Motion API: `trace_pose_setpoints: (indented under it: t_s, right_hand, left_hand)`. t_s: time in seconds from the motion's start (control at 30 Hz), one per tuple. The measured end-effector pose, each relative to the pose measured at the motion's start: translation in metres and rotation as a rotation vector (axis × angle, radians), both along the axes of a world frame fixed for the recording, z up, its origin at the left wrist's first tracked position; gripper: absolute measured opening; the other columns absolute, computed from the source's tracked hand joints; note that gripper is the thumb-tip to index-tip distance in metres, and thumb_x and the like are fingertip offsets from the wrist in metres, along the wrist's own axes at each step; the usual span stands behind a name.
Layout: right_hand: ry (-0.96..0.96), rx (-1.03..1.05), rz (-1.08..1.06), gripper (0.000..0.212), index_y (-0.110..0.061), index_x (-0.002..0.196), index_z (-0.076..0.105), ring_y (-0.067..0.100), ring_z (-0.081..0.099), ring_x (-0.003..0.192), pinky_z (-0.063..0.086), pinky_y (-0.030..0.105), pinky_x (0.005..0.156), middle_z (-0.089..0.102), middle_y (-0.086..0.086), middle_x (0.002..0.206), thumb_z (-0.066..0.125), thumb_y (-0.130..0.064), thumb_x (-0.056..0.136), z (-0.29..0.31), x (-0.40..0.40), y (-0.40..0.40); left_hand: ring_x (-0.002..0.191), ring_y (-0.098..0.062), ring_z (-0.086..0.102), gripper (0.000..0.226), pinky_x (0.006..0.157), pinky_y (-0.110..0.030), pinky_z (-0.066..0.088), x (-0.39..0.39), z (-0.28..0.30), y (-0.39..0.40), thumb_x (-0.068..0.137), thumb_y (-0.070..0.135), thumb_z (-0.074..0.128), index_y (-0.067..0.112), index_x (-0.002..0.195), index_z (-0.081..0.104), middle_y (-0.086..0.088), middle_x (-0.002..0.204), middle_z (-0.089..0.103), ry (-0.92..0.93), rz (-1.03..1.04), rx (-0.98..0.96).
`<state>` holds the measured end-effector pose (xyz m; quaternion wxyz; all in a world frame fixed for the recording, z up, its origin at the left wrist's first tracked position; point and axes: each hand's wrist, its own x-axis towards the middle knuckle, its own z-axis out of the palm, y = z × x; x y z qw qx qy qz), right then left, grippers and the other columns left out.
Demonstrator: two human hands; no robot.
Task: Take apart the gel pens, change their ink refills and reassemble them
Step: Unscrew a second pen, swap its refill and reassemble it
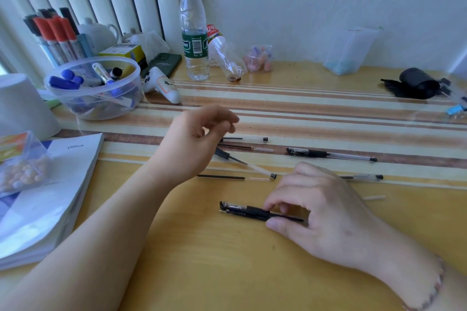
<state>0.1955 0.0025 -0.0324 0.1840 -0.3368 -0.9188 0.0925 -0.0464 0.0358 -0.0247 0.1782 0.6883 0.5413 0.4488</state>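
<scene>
Head view: wooden desk (202, 260) under a striped runner, seen from above and behind the hands
Right hand (323, 212): thumb and forefinger pinch the black gel pen (252, 212) at its grip; the pen lies flat on bare wood in front of the person, cap end to the left
Left hand (199, 139): raised above the runner, fingers loosely curled and apart, holding nothing that shows
Whole pens, counted: two more, one capped pen (328, 153) on the runner, one clear pen (364, 177) partly hidden behind the right hand
Opened parts, counted: one clear barrel (249, 139), one pen with cap off (245, 163), two loose refills, a thin one (242, 147) and a black one (227, 177)
Bottles, counted: two, an upright water bottle (193, 30) and a tipped empty bottle (226, 58) just beside it
Tub (96, 88): clear plastic, holds several markers; exact count cannot be told
Book (45, 199): one, at the left edge, marked Office
</scene>
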Motion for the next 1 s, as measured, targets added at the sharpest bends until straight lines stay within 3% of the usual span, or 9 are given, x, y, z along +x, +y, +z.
trace_pose_setpoints:
  t_s: [0.07, 0.17, 0.27, 0.43, 0.7, 0.8, 0.87, 0.93, 1.0]
  right_hand:
    - [-0.01, -0.017, 0.015, 0.016, -0.036, 0.09, 0.069, 0.007, 0.047, 0.078, 0.042, 0.026, 0.066, 0.056, -0.02, 0.073, 0.066, -0.048, 0.08, 0.001, 0.0, 0.0]
    - [-0.028, -0.035, 0.069, 0.014, -0.037, 0.09, 0.066, 0.005, 0.048, 0.081, 0.042, 0.024, 0.07, 0.057, -0.021, 0.075, 0.064, -0.047, 0.08, 0.002, -0.001, 0.0]
    - [-0.037, -0.045, 0.123, 0.015, -0.039, 0.092, 0.066, 0.005, 0.048, 0.084, 0.043, 0.022, 0.073, 0.058, -0.023, 0.077, 0.064, -0.049, 0.08, 0.002, 0.0, -0.002]
    - [0.13, -0.004, 0.075, 0.03, -0.036, 0.102, 0.068, 0.006, 0.052, 0.086, 0.045, 0.025, 0.072, 0.056, -0.022, 0.077, 0.059, -0.058, 0.084, 0.002, 0.003, 0.004]
    - [0.488, 0.183, -0.134, 0.015, -0.013, 0.093, 0.071, 0.01, 0.056, 0.082, 0.039, 0.019, 0.076, 0.064, -0.006, 0.078, 0.063, -0.024, 0.087, 0.027, 0.01, 0.015]
    - [0.383, 0.17, -0.172, 0.018, -0.017, 0.101, 0.069, 0.006, 0.054, 0.087, 0.038, 0.016, 0.075, 0.063, -0.009, 0.088, 0.063, -0.027, 0.088, 0.048, 0.008, 0.011]
    - [0.177, 0.174, -0.238, 0.028, -0.026, 0.113, 0.065, 0.0, 0.052, 0.099, 0.038, 0.014, 0.079, 0.063, -0.017, 0.106, 0.054, -0.041, 0.092, 0.058, 0.005, 0.008]
    - [-0.062, 0.28, -0.28, 0.041, -0.03, 0.121, 0.06, 0.004, 0.053, 0.107, 0.044, 0.021, 0.081, 0.063, -0.019, 0.116, 0.038, -0.05, 0.094, 0.067, -0.006, 0.006]
    - [-0.233, 0.306, -0.262, 0.043, -0.03, 0.115, 0.059, 0.013, 0.058, 0.103, 0.05, 0.033, 0.08, 0.066, -0.017, 0.11, 0.027, -0.048, 0.095, 0.071, -0.026, 0.011]
  left_hand:
    - [0.083, -0.001, 0.058, 0.027, 0.071, -0.008, 0.042, -0.001, 0.0, -0.003, 0.091, 0.005, 0.059, 0.029, 0.098, 0.07, 0.019, 0.088, 0.067, 0.223, -0.01, -0.011]
    - [0.092, -0.01, 0.054, 0.027, 0.081, -0.017, 0.041, -0.003, -0.001, -0.004, 0.086, 0.0, 0.065, 0.023, 0.099, 0.072, 0.014, 0.094, 0.065, 0.451, -0.096, -0.025]
    - [0.098, -0.014, 0.052, 0.023, 0.087, -0.029, 0.042, -0.006, 0.0, -0.004, 0.086, 0.007, 0.068, 0.024, 0.101, 0.071, 0.011, 0.097, 0.066, 0.478, -0.107, -0.059]
    - [0.099, -0.013, 0.048, 0.022, 0.087, -0.026, 0.041, -0.007, -0.004, -0.002, 0.085, 0.011, 0.069, 0.026, 0.101, 0.071, 0.011, 0.096, 0.064, 0.496, -0.086, -0.077]
    - [0.099, -0.019, 0.045, 0.019, 0.092, -0.031, 0.037, -0.001, -0.004, -0.004, 0.088, 0.007, 0.063, 0.018, 0.1, 0.073, 0.005, 0.101, 0.062, 0.555, -0.103, -0.006]
    - [0.095, -0.019, 0.052, 0.017, 0.087, -0.035, 0.043, 0.0, 0.0, -0.006, 0.089, 0.004, 0.061, 0.013, 0.1, 0.071, 0.002, 0.1, 0.061, 0.477, -0.13, 0.043]
    - [0.09, -0.018, 0.056, 0.018, 0.081, -0.034, 0.047, 0.002, 0.002, -0.008, 0.09, 0.0, 0.058, 0.01, 0.101, 0.069, 0.0, 0.101, 0.059, 0.415, -0.16, 0.065]
    - [0.088, -0.017, 0.057, 0.019, 0.078, -0.033, 0.048, 0.004, 0.003, -0.009, 0.092, -0.002, 0.054, 0.009, 0.102, 0.067, 0.0, 0.101, 0.057, 0.388, -0.195, 0.098]
    - [0.087, -0.019, 0.056, 0.019, 0.077, -0.033, 0.048, 0.004, 0.004, -0.009, 0.092, -0.003, 0.053, 0.007, 0.102, 0.065, -0.001, 0.1, 0.055, 0.365, -0.211, 0.133]
